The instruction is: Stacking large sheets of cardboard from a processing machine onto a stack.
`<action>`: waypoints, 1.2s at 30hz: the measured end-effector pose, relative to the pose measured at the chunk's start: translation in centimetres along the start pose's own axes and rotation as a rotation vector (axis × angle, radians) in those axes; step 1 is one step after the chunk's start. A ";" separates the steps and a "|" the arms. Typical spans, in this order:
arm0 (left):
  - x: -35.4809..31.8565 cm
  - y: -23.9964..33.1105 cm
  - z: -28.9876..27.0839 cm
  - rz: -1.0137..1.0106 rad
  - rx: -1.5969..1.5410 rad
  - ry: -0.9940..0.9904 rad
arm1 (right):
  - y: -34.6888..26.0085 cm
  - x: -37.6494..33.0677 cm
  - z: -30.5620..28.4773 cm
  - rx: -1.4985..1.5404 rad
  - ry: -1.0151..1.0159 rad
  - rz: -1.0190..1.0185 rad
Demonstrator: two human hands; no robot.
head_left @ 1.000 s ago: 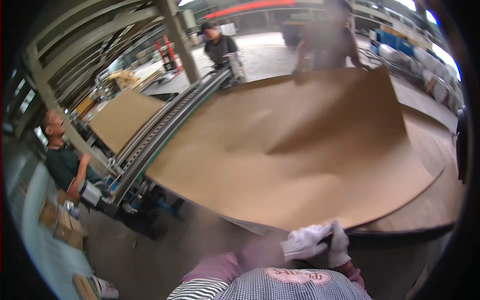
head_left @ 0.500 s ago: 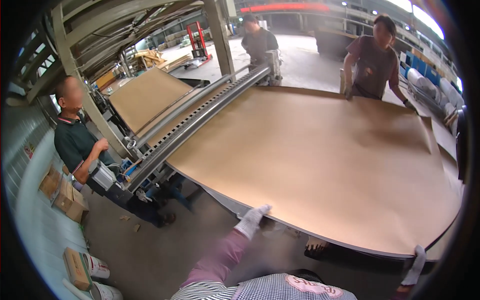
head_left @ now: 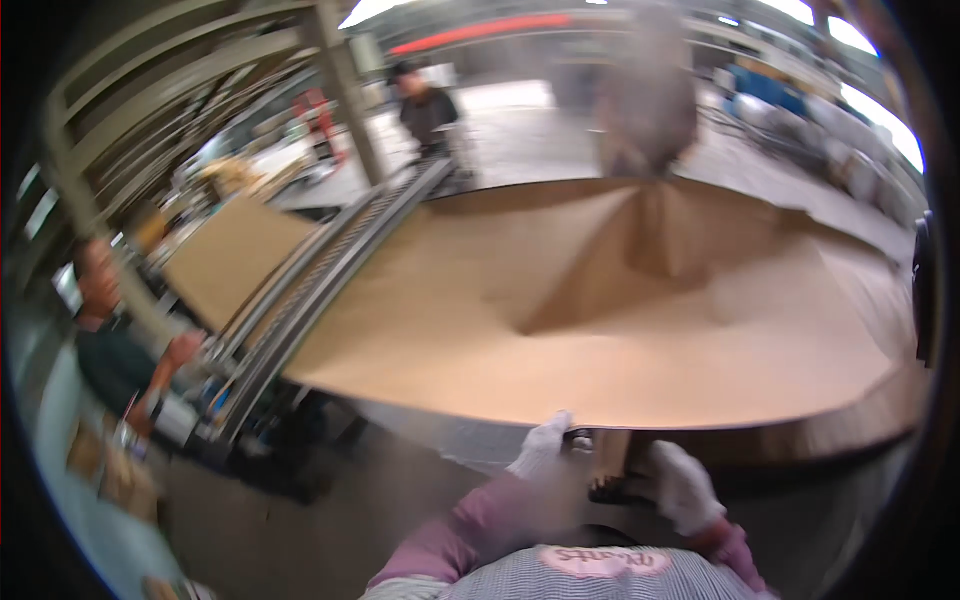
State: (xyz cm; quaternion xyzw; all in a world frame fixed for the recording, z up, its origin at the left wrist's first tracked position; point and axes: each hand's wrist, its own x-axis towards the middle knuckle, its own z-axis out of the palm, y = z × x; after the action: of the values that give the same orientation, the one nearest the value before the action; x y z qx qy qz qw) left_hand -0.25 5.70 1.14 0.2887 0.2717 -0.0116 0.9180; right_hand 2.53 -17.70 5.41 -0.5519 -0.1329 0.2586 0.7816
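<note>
A large brown sheet (head_left: 430, 350) stretches out in front of me, with a raised fold toward its far right side. My left hand (head_left: 542, 446), in a whitish glove, is closed on the sheet's near edge. Off the sheet, just below that edge, hangs my right hand (head_left: 684, 488), gloved too; motion blur smears its fingers. Across the sheet, a blurred co-worker (head_left: 650, 100) stands by the far edge beside the fold.
A long metal roller-and-rail machine (head_left: 335, 285) crosses at left, with another brown board (head_left: 238, 255) beyond it. One person (head_left: 130, 365) stands at the machine's near end, another (head_left: 428, 112) at its far end. A post (head_left: 345, 90) rises behind the machine.
My right hand has let go of the sheet's near right corner and moved left, close to my left hand. A fold has risen in the sheet. The view has swung right.
</note>
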 end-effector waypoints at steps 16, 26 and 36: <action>0.9 5.7 -9.3 0.401 0.097 0.628 | -2.9 2.8 -8.8 0.012 0.346 0.183; -0.5 7.8 -12.2 0.450 0.054 0.798 | -4.7 3.5 -10.9 -0.011 0.221 0.209; 2.9 5.4 -12.2 0.449 0.585 0.567 | -8.2 3.0 -13.2 -0.219 0.355 0.086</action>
State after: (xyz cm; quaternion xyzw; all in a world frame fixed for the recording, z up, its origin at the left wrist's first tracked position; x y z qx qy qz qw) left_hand -2.88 17.12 -5.90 0.5790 0.4281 0.1905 0.6672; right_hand 13.65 -28.67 8.13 -0.6755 0.0034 0.1745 0.7164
